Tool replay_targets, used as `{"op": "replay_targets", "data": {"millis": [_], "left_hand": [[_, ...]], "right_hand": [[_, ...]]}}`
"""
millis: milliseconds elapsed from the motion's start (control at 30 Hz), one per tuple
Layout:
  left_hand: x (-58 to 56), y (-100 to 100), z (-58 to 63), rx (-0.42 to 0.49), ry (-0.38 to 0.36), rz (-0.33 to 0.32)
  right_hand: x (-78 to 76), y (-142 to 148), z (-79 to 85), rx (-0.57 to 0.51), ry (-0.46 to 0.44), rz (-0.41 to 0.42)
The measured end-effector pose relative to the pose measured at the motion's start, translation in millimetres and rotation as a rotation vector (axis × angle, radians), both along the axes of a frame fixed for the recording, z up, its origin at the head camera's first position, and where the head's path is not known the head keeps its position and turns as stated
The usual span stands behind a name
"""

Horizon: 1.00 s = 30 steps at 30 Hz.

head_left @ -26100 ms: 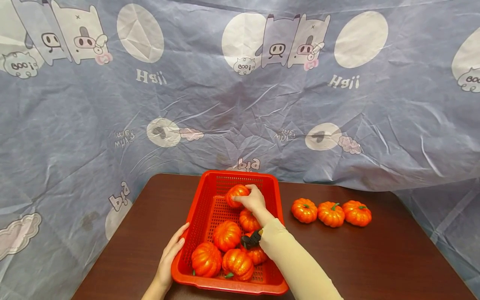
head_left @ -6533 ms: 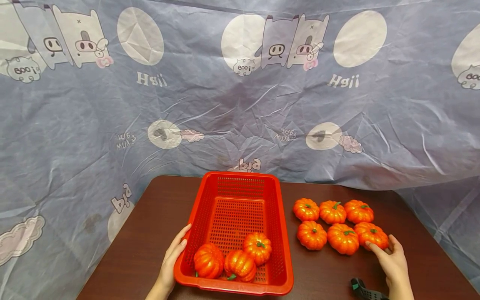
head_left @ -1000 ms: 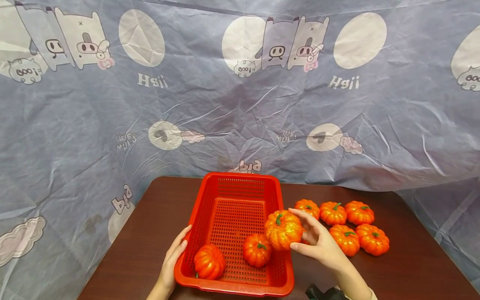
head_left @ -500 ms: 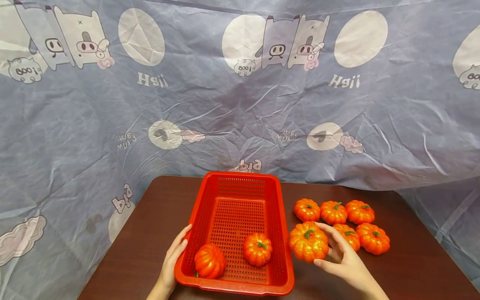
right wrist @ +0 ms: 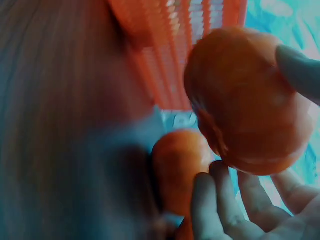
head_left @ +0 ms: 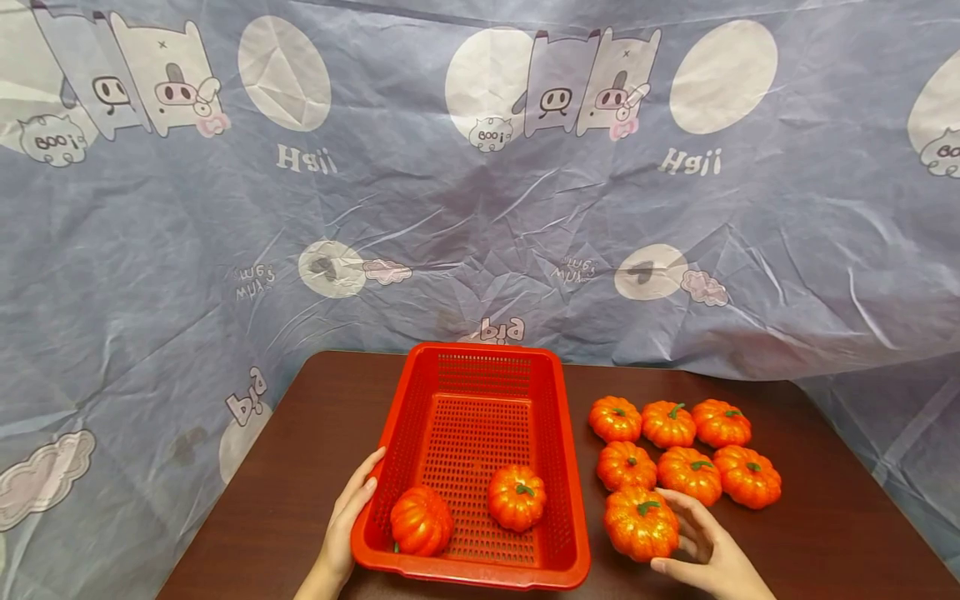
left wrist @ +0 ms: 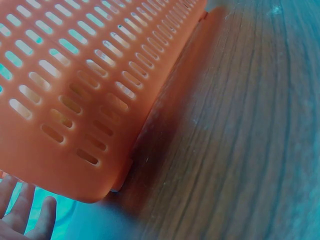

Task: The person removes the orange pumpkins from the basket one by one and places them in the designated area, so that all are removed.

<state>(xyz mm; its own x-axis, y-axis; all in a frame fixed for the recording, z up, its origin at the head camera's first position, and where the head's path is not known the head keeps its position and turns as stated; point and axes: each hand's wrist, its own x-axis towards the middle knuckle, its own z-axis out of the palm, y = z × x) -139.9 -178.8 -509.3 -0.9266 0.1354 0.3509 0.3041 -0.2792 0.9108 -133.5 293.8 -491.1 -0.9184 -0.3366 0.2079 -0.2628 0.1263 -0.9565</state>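
In the head view, my right hand [head_left: 708, 546] holds an orange toy pumpkin [head_left: 641, 523] with a green stem, thumb on the near side and fingers behind. The right wrist view shows this pumpkin [right wrist: 245, 100] raised off the table between thumb and fingers. It is just in front of two rows of pumpkins [head_left: 690, 475], right of a red plastic basket [head_left: 468, 571]. Two more pumpkins lie in the basket, one front left [head_left: 422, 521] and one [head_left: 517, 497] toward the right. My left hand [head_left: 341, 529] rests against the basket's left side, fingers extended along the rim.
The basket has slotted walls [left wrist: 100, 65] and stands on a dark brown wooden table [head_left: 315, 417]. A grey-blue cloth [head_left: 450, 217] printed with cartoon pigs hangs behind and beside the table.
Since one second ago, my right hand has carried the pumpkin from over the basket's right rim rightward and nearer. Over the longer span, several pumpkins left the basket for the table. The left hand stays put.
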Motion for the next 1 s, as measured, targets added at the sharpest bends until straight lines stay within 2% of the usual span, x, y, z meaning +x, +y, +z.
{"op": "replay_targets", "data": {"millis": [200, 367, 667, 767, 867, 1000], "left_hand": [[-0.2, -0.3, -0.1, -0.001, 0.001, -0.001], [-0.5, -0.6, -0.8, 0.001, 0.007, -0.006], [0.1, -0.2, -0.4, -0.011, -0.021, 0.007], [0.4, 0.0, -0.1, -0.006, -0.011, 0.007], [0.7, 0.3, 0.1, -0.001, -0.008, 0.01], [0.8, 0.5, 0.1, -0.005, -0.004, 0.01]], "right_hand": [[-1.3, 9.0, -12.5, 0.083, -0.102, -0.037], [-4.3, 12.8, -18.9, 0.099, -0.209, -0.026], [-6.9, 20.0, -19.5, 0.164, -0.284, -0.059], [-8.5, 21.8, -17.9, 0.176, -0.325, -0.064], [-9.5, 25.2, -16.3, 0.175, -0.322, -0.049], [-10.8, 30.2, -10.4, 0.179, -0.196, -0.01]]}}
